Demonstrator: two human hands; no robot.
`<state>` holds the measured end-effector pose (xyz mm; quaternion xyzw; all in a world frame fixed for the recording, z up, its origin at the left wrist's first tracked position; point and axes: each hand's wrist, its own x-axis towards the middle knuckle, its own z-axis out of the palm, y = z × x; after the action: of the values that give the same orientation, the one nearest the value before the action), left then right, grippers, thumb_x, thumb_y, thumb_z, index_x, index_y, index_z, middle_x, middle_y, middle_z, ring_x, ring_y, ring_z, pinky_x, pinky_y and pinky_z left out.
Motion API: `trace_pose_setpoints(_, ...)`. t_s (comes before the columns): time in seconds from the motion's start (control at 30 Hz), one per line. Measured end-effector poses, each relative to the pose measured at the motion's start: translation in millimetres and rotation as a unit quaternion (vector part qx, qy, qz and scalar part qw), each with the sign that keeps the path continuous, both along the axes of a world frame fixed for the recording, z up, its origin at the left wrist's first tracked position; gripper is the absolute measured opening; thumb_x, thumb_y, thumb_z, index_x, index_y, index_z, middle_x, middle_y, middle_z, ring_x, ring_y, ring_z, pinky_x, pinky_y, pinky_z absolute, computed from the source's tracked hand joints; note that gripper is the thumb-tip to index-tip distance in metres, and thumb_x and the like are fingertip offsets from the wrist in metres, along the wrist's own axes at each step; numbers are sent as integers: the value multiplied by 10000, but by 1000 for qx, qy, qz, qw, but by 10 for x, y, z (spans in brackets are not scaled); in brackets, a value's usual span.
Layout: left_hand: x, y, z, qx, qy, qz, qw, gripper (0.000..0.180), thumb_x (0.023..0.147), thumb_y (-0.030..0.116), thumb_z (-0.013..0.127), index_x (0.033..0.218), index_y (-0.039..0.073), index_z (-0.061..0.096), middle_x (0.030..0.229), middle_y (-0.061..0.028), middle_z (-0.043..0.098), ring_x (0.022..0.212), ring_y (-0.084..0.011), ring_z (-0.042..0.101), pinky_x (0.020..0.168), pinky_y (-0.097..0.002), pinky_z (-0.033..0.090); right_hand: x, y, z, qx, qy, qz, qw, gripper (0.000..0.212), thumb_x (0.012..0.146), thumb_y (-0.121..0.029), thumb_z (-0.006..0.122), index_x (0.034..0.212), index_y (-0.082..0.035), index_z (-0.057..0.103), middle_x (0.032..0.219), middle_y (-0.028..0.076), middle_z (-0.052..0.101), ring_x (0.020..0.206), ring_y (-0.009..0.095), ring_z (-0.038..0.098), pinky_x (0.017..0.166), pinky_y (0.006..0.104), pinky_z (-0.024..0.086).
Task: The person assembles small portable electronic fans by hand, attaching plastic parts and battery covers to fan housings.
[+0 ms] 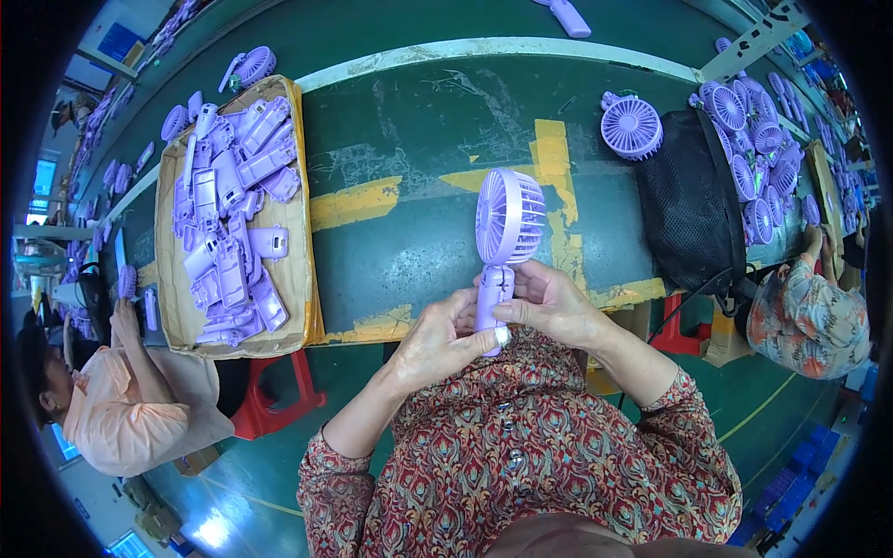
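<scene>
A purple handheld fan (499, 219) stands upright between my hands, its round grille above and its short handle (493, 296) below. My left hand (448, 327) is closed around the lower handle, with a white wrap on the thumb tip. My right hand (542, 299) grips the upper handle just under the fan head, thumb on its front. A dark gap or line shows across the handle near its neck. The fingers behind the handle are partly hidden.
A cardboard tray (310, 214) of purple handle shells stands to the left. Another fan head (632, 127) lies by a black mesh bag (690, 200) on the right, with many fans beyond it. Co-workers sit at both sides; a red stool (270, 400) is at left.
</scene>
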<state>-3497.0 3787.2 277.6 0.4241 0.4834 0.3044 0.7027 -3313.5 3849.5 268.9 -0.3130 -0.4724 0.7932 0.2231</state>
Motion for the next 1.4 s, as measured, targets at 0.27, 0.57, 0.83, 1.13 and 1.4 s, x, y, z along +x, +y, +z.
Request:
trace_pose_setpoints(0.27,2,-45,-20,11,-6,15,1000,534,812,165,690,1191,-99,422,1017,-174,609,977,-210,596,846,-333,499,14,25,-54,-11,31,24,999,516,807,-97,673,1252,-7,428,1207,121,532,1113,209,527,968,360,429)
trace_pose_setpoints(0.57,-28,-30,-37,-6,-21,18,1000,589,812,161,693,1262,-66,388,1100,-133,583,1029,-183,565,875,-322,478,4,58,-47,-45,42,32,998,469,826,-103,659,1230,-19,435,1170,80,532,1114,172,504,981,332,400)
trace_pose_setpoints(0.83,1,44,2,-1,0,44,999,559,803,105,688,1243,-79,396,1085,-167,594,1007,-197,580,876,-330,476,38,141,-107,-58,62,4,996,476,858,-102,610,1286,-17,419,1215,84,525,1127,164,501,1007,334,371)
trace_pose_setpoints(1.13,16,112,6,21,117,136,984,574,786,135,712,1242,-74,435,1058,-164,601,943,-178,592,792,-301,505,87,149,-147,-222,163,-102,956,415,917,-184,514,1254,41,420,1237,160,512,1156,245,500,1024,399,376)
trace_pose_setpoints(1.4,4,243,152,141,345,143,917,564,742,179,714,1181,-88,482,923,-241,640,818,-270,665,712,-350,522,56,155,-261,-242,165,-154,944,403,925,-184,497,1220,81,422,1219,208,512,1148,278,509,1022,412,378)
